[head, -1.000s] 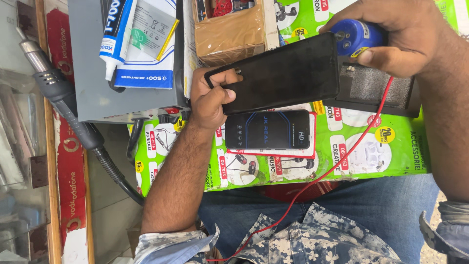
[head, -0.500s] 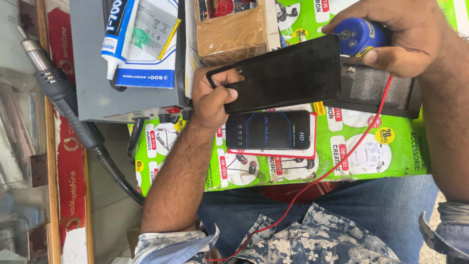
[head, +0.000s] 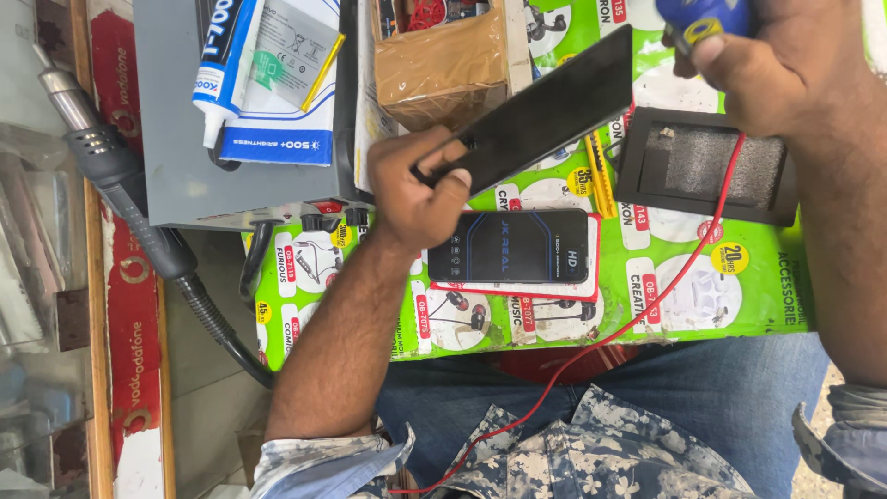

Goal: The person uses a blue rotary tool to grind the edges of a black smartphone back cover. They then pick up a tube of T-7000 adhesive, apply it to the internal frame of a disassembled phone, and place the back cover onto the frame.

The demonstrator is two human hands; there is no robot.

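Note:
My left hand (head: pixel 416 189) grips the lower end of a thin black phone screen panel (head: pixel 554 106) and holds it tilted above the lap board. My right hand (head: pixel 767 79) is at the panel's upper end, closed around a blue-handled tool (head: pixel 702 17). The tool's tip is hidden at the frame's top edge. A red wire (head: pixel 647 314) runs from under my right hand down to my lap. Below the panel, a black packaged screen with a red border (head: pixel 513 245) lies flat on the green printed sheet (head: pixel 721 286).
A black foam-lined tray (head: pixel 707 166) sits under my right wrist, with a yellow cutter (head: pixel 599 171) beside it. A brown cardboard box (head: pixel 443 60), a glue tube (head: pixel 222 65) and a grey box (head: pixel 176 176) lie at the top. A hot-air gun (head: pixel 111 166) with its hose is at left.
The panel has tilted steeper, its far end raised. My right hand with the blue tool has moved up toward the frame's top edge. My left hand keeps its grip.

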